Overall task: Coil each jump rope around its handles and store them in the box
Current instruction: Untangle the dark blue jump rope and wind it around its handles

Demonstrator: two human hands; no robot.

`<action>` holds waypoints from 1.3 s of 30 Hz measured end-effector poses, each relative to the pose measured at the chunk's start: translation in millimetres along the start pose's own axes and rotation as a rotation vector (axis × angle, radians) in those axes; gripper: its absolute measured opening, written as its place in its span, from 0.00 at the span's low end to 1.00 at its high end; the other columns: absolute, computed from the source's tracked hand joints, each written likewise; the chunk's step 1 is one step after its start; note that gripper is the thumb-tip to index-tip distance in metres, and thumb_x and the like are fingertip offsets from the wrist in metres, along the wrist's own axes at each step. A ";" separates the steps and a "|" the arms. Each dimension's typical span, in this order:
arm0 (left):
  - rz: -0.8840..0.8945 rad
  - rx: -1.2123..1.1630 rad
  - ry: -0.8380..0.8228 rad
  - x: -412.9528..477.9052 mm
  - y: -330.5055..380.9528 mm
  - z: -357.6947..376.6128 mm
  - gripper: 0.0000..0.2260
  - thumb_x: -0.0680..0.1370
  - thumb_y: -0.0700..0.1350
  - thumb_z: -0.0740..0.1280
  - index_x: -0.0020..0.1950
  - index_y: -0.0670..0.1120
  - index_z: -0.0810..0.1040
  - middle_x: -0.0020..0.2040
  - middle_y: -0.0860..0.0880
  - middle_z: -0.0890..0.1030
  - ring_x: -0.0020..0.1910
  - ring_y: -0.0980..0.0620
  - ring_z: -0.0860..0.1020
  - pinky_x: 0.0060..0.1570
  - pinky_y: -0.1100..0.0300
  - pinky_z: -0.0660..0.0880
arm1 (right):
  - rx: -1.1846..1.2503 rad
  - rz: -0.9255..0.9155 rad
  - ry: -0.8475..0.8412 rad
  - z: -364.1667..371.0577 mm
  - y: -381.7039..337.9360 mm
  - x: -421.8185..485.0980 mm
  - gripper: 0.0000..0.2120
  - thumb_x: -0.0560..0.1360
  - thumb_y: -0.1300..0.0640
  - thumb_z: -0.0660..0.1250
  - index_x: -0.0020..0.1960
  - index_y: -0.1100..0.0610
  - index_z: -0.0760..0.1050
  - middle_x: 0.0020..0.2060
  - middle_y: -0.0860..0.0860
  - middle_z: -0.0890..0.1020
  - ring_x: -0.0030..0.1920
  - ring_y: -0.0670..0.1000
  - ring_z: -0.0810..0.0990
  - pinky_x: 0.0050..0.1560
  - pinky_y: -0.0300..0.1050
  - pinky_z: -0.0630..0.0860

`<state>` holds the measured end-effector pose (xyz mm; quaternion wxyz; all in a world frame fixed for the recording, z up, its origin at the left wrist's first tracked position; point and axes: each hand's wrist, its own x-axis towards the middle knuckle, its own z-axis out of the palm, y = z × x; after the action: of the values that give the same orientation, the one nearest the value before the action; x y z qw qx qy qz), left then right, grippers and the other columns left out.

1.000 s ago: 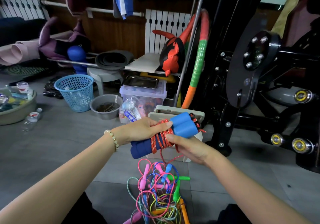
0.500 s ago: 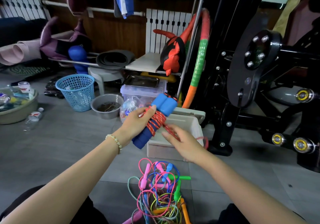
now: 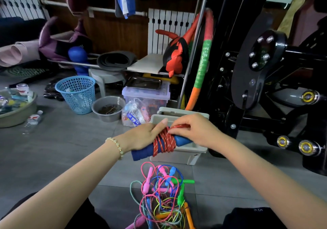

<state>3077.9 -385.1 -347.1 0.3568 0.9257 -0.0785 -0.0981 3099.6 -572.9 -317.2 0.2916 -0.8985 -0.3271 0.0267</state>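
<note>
Red speckled rope [image 3: 164, 141] is wound in tight turns round the middle of two blue foam handles [image 3: 143, 153], which sit side by side as one bundle. The bundle is held up off the floor, right at the near edge of the open grey box [image 3: 177, 158]. The left hand [image 3: 145, 136] grips it, fingers curled round the handles and thumb laid against the turns, I'd say to stop them slackening. The right hand [image 3: 198, 131] pinches the last short stretch of rope between thumb and fingers, just above the coil. That looks like the finishing tuck, working the loose end under a turn so the winding locks. Holding it so close to the box makes sense: once the end is fast, it need only go in. On the floor, nearer the person, lies a tangle [image 3: 164, 198] of pink, green, blue and orange ropes, all uncoiled, so most of the job lies ahead. Whether anything sits in the box already, I can't make out.
</note>
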 end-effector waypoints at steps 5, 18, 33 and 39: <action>0.077 0.281 -0.016 -6.1 11.9 -4.9 0.25 0.67 0.71 0.65 0.45 0.51 0.69 0.39 0.56 0.75 0.38 0.56 0.74 0.40 0.59 0.69 | 0.132 0.044 0.039 -6.7 2.5 -2.2 0.05 0.70 0.52 0.74 0.41 0.54 0.84 0.35 0.44 0.83 0.40 0.42 0.79 0.47 0.42 0.76; 0.253 0.538 0.071 -8.1 15.2 -1.0 0.23 0.68 0.73 0.62 0.44 0.54 0.73 0.34 0.56 0.74 0.39 0.54 0.72 0.40 0.59 0.67 | 0.107 -0.017 -0.060 -1.3 -2.2 -1.6 0.09 0.65 0.48 0.77 0.33 0.46 0.77 0.30 0.53 0.80 0.29 0.51 0.72 0.34 0.48 0.72; 0.076 -0.121 0.068 -3.9 -16.2 24.1 0.32 0.70 0.73 0.58 0.40 0.43 0.76 0.34 0.47 0.80 0.34 0.50 0.77 0.43 0.53 0.74 | 0.370 0.098 0.304 9.7 21.0 -16.9 0.28 0.70 0.50 0.71 0.67 0.51 0.66 0.64 0.44 0.71 0.64 0.39 0.69 0.62 0.31 0.64; -0.014 -0.475 0.111 -2.2 -4.0 26.5 0.31 0.70 0.67 0.59 0.39 0.36 0.73 0.32 0.41 0.75 0.29 0.53 0.74 0.33 0.61 0.71 | 0.967 0.349 0.035 28.7 29.5 -22.6 0.21 0.69 0.50 0.73 0.59 0.52 0.74 0.54 0.46 0.81 0.60 0.47 0.76 0.69 0.47 0.67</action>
<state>3069.8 -398.8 -368.7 0.5673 0.8205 -0.0273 -0.0650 3091.9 -590.1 -360.1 0.6705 -0.7023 -0.1176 0.2082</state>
